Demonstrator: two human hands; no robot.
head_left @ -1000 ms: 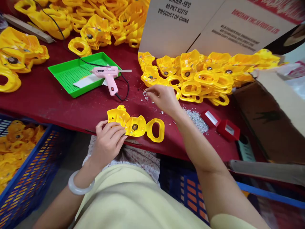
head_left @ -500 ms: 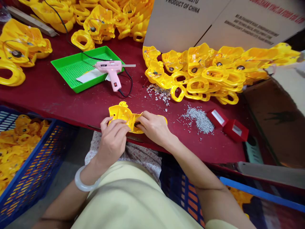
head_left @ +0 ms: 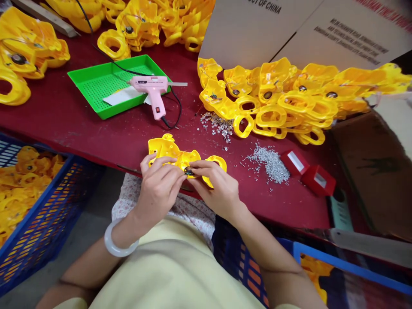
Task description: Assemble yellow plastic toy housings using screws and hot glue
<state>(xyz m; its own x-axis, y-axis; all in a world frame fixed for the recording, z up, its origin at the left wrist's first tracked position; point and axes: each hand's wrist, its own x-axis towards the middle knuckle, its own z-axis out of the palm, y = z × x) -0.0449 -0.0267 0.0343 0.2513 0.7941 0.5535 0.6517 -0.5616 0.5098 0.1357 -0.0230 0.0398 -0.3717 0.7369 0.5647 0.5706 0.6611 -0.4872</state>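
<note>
A thin yellow shell (head_left: 165, 146) lay open at the worktop's (head_left: 109, 139) near edge.
The right grip (head_left: 220, 185) pinched a dark disc (head_left: 189, 171); whether the left grip (head_left: 159, 184) clasped the shell could not be told. The shell looked light, stiff and slick, best taken by its rim. The far carton (head_left: 244, 32) read "OF CHINA"; the pink glue gun's (head_left: 152, 86) label was too small to read.

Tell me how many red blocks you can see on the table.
2: one block just right of the silver pile, the second block further right and nearer the person. Others may be hidden.
</note>
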